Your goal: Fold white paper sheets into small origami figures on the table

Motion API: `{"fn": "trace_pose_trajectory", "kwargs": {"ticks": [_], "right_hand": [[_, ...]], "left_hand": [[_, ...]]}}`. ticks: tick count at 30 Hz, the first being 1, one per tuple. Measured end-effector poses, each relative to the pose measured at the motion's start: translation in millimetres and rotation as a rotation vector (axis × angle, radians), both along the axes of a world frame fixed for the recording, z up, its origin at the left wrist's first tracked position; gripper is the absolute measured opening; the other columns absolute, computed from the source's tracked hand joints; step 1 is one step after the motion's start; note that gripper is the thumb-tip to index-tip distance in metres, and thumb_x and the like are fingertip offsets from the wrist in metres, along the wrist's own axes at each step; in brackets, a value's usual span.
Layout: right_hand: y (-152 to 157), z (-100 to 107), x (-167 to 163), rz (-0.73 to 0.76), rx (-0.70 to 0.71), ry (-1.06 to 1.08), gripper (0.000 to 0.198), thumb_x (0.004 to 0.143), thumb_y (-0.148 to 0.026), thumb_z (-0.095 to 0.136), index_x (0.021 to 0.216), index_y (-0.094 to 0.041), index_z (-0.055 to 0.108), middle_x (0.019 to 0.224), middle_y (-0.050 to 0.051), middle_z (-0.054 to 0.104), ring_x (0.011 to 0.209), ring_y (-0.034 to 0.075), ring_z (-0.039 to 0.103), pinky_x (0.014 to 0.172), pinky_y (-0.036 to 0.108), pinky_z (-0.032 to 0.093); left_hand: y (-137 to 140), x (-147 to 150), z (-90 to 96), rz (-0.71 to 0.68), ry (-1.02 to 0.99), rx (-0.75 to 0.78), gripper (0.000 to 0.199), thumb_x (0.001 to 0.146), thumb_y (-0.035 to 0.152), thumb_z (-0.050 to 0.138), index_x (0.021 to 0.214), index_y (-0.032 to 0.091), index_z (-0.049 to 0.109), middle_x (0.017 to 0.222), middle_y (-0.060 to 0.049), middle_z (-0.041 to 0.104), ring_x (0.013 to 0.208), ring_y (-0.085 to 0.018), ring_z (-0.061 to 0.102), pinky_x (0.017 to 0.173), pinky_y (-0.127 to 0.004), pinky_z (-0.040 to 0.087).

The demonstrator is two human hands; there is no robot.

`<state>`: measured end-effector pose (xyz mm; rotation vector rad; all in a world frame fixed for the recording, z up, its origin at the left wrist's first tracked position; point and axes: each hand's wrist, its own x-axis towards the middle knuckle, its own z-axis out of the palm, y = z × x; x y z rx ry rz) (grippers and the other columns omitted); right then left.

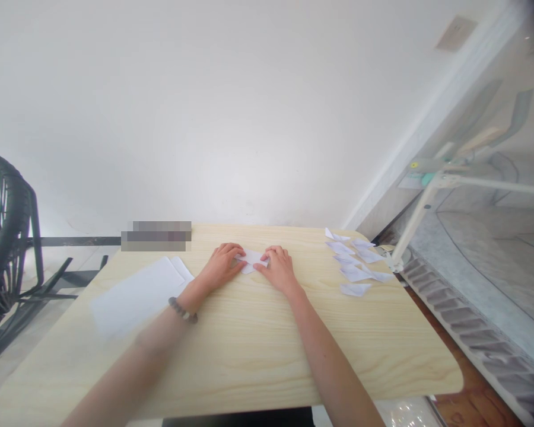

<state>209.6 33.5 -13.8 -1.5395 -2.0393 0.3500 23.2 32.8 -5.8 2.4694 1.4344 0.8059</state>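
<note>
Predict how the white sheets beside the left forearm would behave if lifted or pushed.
Lifted, the white sheets would probably sag, looking thin and broad. They may slip apart: one edge protrudes past another. Pushed, they'd likely slide rather than tip, lying flat on the table.

Left hand (222, 264): bare, slender fingers. Left wrist: beaded bracelet (177, 306), single strand, worn close. Beads rounded, fairly chunky, set edge to edge. Tones mixed: mostly dark grey to brownish, a few paler ones among them toward the inner side. Bead material and any markings too small to tell. Left forearm (146, 344): uncovered up to the frame edge, outline blurred toward the bottom.

Right hand (279, 267): bare, similar slim build. Right forearm (323, 350): uncovered likewise, tapering smoothly to the wrist.

Bottom edge, between the forearms: black strip (238, 417), plain; clothing or seat, cannot tell.
</note>
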Motion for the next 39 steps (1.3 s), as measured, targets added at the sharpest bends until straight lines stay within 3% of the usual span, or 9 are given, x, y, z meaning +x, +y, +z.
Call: {"fn": "trace_pose_trajectory", "kwargs": {"ticks": [9,13,19,23,27,31,34,39], "right_hand": [[1.8,2.7,-0.1,-0.001,-0.005,0.124,0.013,0.067,-0.033,0.058,0.072,-0.02,0.059,0.092,0.002,0.052,0.091,0.015,0.046,0.081,0.031,0.031],[-0.3,4.2,-1.3,0.03,0.034,0.202,0.011,0.07,-0.031,0.055,0.07,-0.02,0.058,0.095,0.002,0.051,0.093,0.015,0.046,0.084,0.031,0.031],[-1.7,5.8,-5.9,0.086,0.048,0.357,0.008,0.07,-0.025,0.052,0.071,-0.018,0.055,0.101,0.005,0.048,0.091,0.014,0.048,0.078,0.027,0.038],[0.0,5.5,-7.6,0.102,-0.051,0.567,0.025,0.071,-0.028,0.049,0.093,-0.018,0.046,0.094,0.004,0.053,0.068,0.01,0.053,0.06,0.023,0.042],[1.1,3.6,-8.4,0.153,-0.149,0.693,0.044,0.069,-0.03,0.051,0.109,-0.019,0.037,0.08,0.002,0.058,0.061,0.01,0.052,0.055,0.022,0.041],[-0.8,3.9,-7.4,0.19,-0.142,0.619,0.023,0.068,-0.035,0.052,0.083,-0.017,0.052,0.068,-0.001,0.054,0.057,0.009,0.047,0.05,0.02,0.036],[-2.9,5.6,-5.9,0.192,-0.115,0.501,0.024,0.067,-0.041,0.053,0.063,-0.017,0.051,0.055,-0.004,0.044,0.05,0.007,0.038,0.046,0.019,0.031],[-3.9,7.6,-5.1,0.233,-0.137,0.414,0.029,0.07,-0.043,0.048,0.063,-0.016,0.055,0.053,-0.004,0.044,0.048,0.007,0.034,0.046,0.019,0.028]], "left_hand": [[-0.8,0.6,-0.1,0.007,-0.009,0.01,0.038,0.077,0.034,0.043,0.111,0.018,0.044,0.109,-0.008,0.048,0.102,-0.021,0.042,0.086,-0.037,0.033],[1.5,0.7,-1.9,0.035,-0.041,-0.022,0.036,0.076,0.034,0.045,0.106,0.016,0.047,0.101,-0.008,0.052,0.096,-0.02,0.046,0.084,-0.036,0.036],[2.3,-2.3,2.3,0.058,-0.324,-0.216,0.037,0.072,0.037,0.049,0.103,0.016,0.05,0.094,-0.006,0.057,0.084,-0.017,0.053,0.073,-0.03,0.042],[2.7,-6.2,7.2,0.074,-0.527,-0.349,0.039,0.071,0.043,0.05,0.097,0.014,0.053,0.09,-0.006,0.059,0.071,-0.015,0.054,0.063,-0.027,0.043],[1.7,-5.2,9.3,0.041,-0.632,-0.406,0.04,0.068,0.044,0.053,0.092,0.012,0.056,0.084,-0.006,0.061,0.07,-0.015,0.055,0.062,-0.026,0.043],[-2.2,-0.8,10.7,0.012,-0.608,-0.43,0.04,0.066,0.045,0.054,0.092,0.014,0.057,0.084,-0.005,0.061,0.073,-0.017,0.055,0.064,-0.027,0.043],[-4.4,0.6,12.0,0.009,-0.556,-0.436,0.04,0.064,0.045,0.056,0.092,0.016,0.058,0.086,-0.004,0.062,0.075,-0.018,0.056,0.066,-0.027,0.043],[-5.1,0.9,13.0,-0.017,-0.563,-0.426,0.037,0.064,0.043,0.057,0.09,0.016,0.059,0.09,-0.004,0.061,0.08,-0.019,0.056,0.07,-0.027,0.043]]}}
